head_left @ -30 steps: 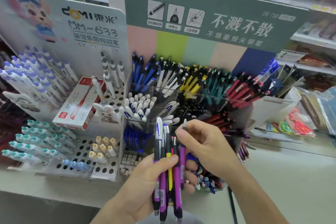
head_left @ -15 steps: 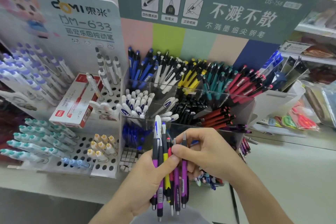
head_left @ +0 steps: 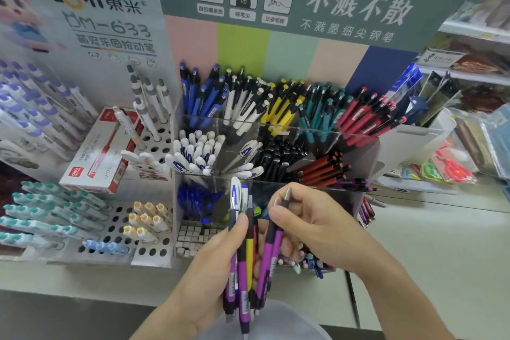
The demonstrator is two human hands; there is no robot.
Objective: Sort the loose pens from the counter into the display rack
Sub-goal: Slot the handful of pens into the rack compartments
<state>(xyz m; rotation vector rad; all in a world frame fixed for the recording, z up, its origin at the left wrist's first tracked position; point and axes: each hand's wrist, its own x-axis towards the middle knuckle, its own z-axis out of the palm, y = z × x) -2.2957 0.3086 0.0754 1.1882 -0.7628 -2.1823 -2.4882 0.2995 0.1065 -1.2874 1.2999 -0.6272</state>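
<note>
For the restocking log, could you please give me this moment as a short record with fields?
setting: shop counter with a clear display rack of pens sorted by colour
left hand: grips an upright bundle of pens, mostly purple, one yellow
right hand: pinches the tops of two purple pens at the bundle's right side
back row of rack: blue, white, yellow, teal, red
beside rack: white pegboard stand with a red and white pen box
progress: held pens not yet in rack
</note>
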